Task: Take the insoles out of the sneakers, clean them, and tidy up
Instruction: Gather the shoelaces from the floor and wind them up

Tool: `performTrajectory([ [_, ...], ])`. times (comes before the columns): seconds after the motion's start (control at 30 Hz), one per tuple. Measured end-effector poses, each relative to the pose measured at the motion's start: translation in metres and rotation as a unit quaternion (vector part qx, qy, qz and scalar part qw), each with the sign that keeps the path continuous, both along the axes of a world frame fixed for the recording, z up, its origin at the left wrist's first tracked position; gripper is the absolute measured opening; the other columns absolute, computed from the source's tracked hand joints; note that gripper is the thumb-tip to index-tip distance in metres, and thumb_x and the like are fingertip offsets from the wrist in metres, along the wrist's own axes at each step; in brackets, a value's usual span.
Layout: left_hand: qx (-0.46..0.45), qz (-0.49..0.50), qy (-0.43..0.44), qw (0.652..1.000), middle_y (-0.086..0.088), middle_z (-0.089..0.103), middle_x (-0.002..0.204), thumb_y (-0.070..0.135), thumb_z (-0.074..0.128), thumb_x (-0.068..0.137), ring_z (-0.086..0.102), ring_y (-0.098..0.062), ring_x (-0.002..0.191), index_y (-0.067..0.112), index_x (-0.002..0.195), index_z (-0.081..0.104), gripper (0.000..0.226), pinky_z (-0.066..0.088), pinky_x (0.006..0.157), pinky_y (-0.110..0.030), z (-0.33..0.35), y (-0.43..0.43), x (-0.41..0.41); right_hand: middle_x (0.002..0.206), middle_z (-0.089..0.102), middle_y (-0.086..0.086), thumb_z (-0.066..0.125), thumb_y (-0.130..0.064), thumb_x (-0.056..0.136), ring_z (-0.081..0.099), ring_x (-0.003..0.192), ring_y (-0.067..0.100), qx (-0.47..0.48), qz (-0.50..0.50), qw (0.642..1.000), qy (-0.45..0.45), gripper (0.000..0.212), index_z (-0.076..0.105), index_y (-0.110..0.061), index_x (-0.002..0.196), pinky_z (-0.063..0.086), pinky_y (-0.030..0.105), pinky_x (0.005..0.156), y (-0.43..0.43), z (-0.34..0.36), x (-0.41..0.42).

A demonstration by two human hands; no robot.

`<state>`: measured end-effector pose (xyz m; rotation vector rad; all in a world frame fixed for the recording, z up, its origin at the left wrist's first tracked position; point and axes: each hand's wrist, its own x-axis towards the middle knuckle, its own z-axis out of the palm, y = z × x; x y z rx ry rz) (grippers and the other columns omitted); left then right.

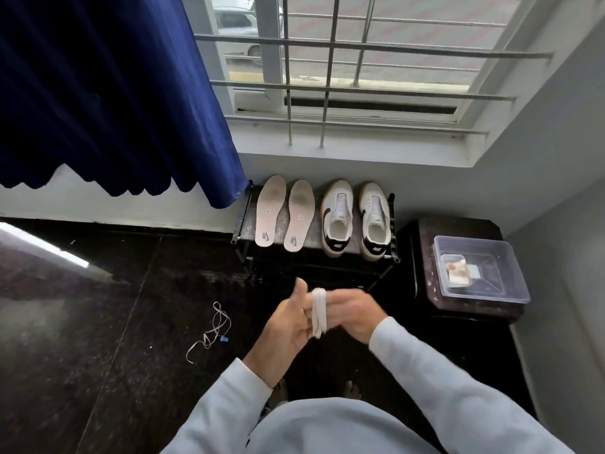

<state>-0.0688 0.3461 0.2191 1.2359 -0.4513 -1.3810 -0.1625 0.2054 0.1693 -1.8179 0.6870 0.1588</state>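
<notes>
The left hand (284, 326) pinches a wound-up white shoelace (319, 314), with its thumb sticking up. The right hand (355, 314) touches it too, but I cannot tell how its fingers lie. If the pinch slips, the loops could fall open. Past the hands sit two insoles (268, 213) and two sneakers (337, 217). One more loose shoelace (209, 332) lies left of the left hand.
</notes>
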Motion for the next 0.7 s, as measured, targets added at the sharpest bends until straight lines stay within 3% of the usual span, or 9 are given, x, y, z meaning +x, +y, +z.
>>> performTrajectory([
  [0.03, -0.025, 0.049, 0.005, 0.998, -0.022, 0.066, 0.127, 0.075, 0.041, 0.082, 0.061, -0.029, 0.125, -0.004, 0.131, 0.056, 0.094, 0.046, 0.109, -0.036, 0.000, 0.000, -0.002, 0.077, 0.071, 0.001, 0.061, -0.041, 0.085, 0.067, 0.075, 0.019, -0.025, 0.024, 0.999, 0.013, 0.020, 0.071, -0.024, 0.078, 0.056, 0.038, 0.075, 0.010, 0.001, -0.006],
  [0.1, -0.037, 0.105, -0.014, 0.994, -0.014, 0.066, 0.130, 0.064, 0.025, 0.090, 0.057, -0.024, 0.130, 0.004, 0.133, 0.056, 0.080, 0.039, 0.114, -0.038, -0.001, 0.000, -0.003, 0.063, 0.061, -0.001, 0.053, -0.041, 0.095, 0.056, 0.058, 0.013, -0.053, 0.052, 0.997, 0.006, 0.029, 0.066, -0.028, 0.073, 0.047, 0.028, 0.058, 0.028, 0.012, -0.020],
  [0.2, 0.023, 0.129, -0.071, 0.989, -0.005, 0.070, 0.125, 0.069, 0.024, 0.089, 0.060, -0.016, 0.126, 0.011, 0.132, 0.057, 0.080, 0.034, 0.117, -0.041, -0.016, -0.002, -0.003, 0.059, 0.055, -0.003, 0.050, -0.042, 0.097, 0.050, 0.054, 0.011, -0.057, 0.083, 0.994, -0.042, 0.032, 0.067, -0.026, 0.076, 0.041, 0.025, 0.054, 0.038, 0.044, -0.033],
  [0.27, 0.054, 0.101, -0.068, 0.991, -0.004, 0.072, 0.121, 0.085, 0.031, 0.079, 0.063, -0.016, 0.122, 0.018, 0.127, 0.063, 0.087, 0.035, 0.117, -0.045, -0.023, 0.000, -0.007, 0.063, 0.060, -0.001, 0.055, -0.039, 0.095, 0.056, 0.059, 0.016, -0.066, 0.065, 0.992, -0.090, 0.030, 0.067, -0.027, 0.071, 0.046, 0.030, 0.060, 0.025, 0.061, -0.030],
  [0.37, 0.077, 0.030, -0.075, 0.994, -0.009, 0.075, 0.115, 0.095, 0.033, 0.069, 0.066, -0.021, 0.118, 0.021, 0.115, 0.071, 0.095, 0.040, 0.113, -0.044, -0.030, 0.003, -0.013, 0.056, 0.052, -0.005, 0.057, -0.037, 0.095, 0.046, 0.053, 0.013, -0.056, 0.022, 0.992, -0.115, 0.031, 0.064, -0.028, 0.066, 0.040, 0.030, 0.055, -0.006, 0.072, -0.009],
  [0.47, 0.075, -0.024, -0.056, 0.995, -0.007, 0.077, 0.105, 0.095, 0.032, 0.066, 0.072, -0.021, 0.104, 0.011, 0.107, 0.071, 0.102, 0.053, 0.094, -0.027, -0.021, 0.002, -0.015, 0.053, 0.046, -0.009, 0.057, -0.049, 0.091, 0.042, 0.051, 0.009, -0.048, 0.008, 0.997, -0.067, 0.034, 0.067, -0.026, 0.069, 0.037, 0.027, 0.057, -0.027, 0.062, 0.009],
  [0.57, 0.015, -0.035, -0.021, 0.999, -0.009, 0.078, 0.098, 0.094, 0.038, 0.064, 0.073, -0.024, 0.103, 0.003, 0.108, 0.071, 0.107, 0.054, 0.092, -0.027, -0.011, 0.002, -0.012, 0.059, 0.057, -0.012, 0.059, -0.058, 0.084, 0.053, 0.059, 0.007, -0.013, 0.022, 1.000, -0.004, 0.036, 0.066, -0.027, 0.067, 0.045, 0.026, 0.065, -0.024, 0.025, 0.012],
  [0.63, 0.000, -0.009, -0.026, 1.000, -0.012, 0.077, 0.101, 0.094, 0.037, 0.066, 0.071, -0.029, 0.108, 0.012, 0.104, 0.078, 0.099, 0.054, 0.096, -0.032, -0.007, 0.003, -0.006, 0.069, 0.063, -0.003, 0.060, -0.046, 0.087, 0.060, 0.068, 0.014, 0.044, 0.040, 0.998, 0.025, 0.028, 0.066, -0.024, 0.072, 0.049, 0.023, 0.066, -0.014, -0.002, 0.004],
  [0.7, -0.002, 0.021, -0.054, 0.998, -0.016, 0.076, 0.105, 0.091, 0.036, 0.073, 0.070, -0.032, 0.109, 0.015, 0.104, 0.079, 0.093, 0.053, 0.099, -0.040, -0.004, 0.006, -0.001, 0.074, 0.062, -0.002, 0.058, -0.024, 0.093, 0.061, 0.066, 0.012, 0.037, 0.042, 0.998, 0.039, 0.018, 0.065, -0.019, 0.076, 0.050, 0.021, 0.065, 0.007, -0.017, -0.009],
])
